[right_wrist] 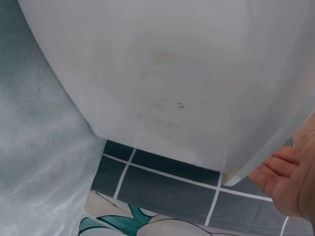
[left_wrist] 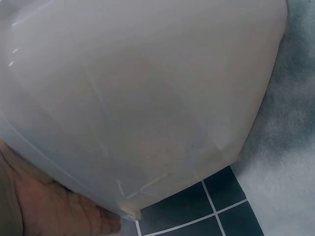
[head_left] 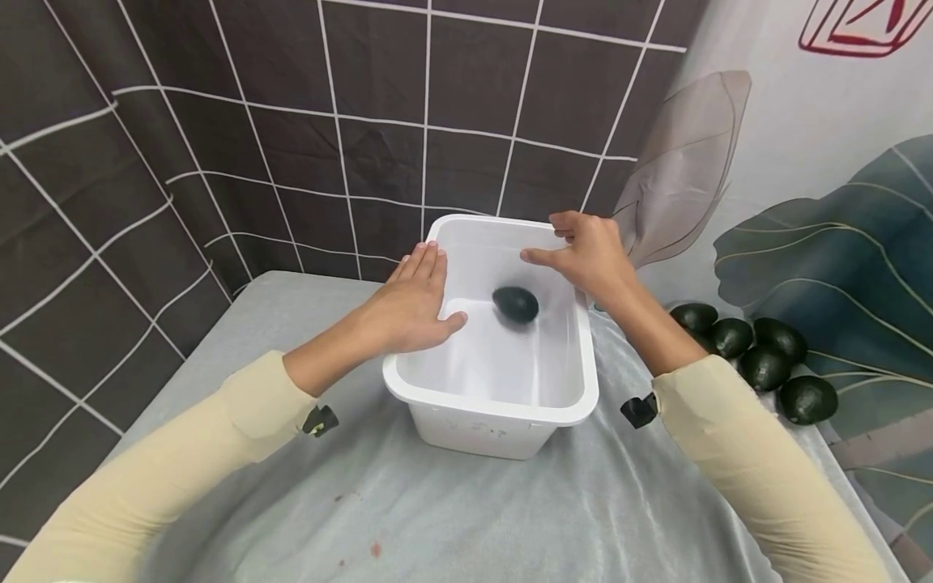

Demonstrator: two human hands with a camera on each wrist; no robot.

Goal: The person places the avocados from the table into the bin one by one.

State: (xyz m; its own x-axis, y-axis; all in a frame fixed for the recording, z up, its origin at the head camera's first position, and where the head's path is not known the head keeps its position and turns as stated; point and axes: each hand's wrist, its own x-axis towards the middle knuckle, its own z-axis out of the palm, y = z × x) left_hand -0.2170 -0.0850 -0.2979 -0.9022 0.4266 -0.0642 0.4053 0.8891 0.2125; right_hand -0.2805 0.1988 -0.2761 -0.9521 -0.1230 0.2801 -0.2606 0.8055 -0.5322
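A white plastic tub (head_left: 490, 413) stands on the grey cloth, with one dark green avocado (head_left: 515, 304) inside it. Over the tub's left rim lies my left hand (head_left: 414, 312), its fingers straight and the thumb spread toward the inside. My right hand (head_left: 594, 253) is at the far right rim, thumb pointing inward over the tub, fingers loosely bent and holding nothing. In the left wrist view the tub's outer wall (left_wrist: 142, 98) fills most of the picture, with part of the left hand (left_wrist: 54, 204) under the rim. Some right fingers (right_wrist: 278, 169) show beside the rim in the right wrist view.
Several avocados (head_left: 764, 367) lie in a group to the right of the tub, near my right forearm. Behind stands a dark wall covering with white grid lines (head_left: 379, 154). Grey cloth (head_left: 291, 502) covers the table, with a few reddish spots at the front.
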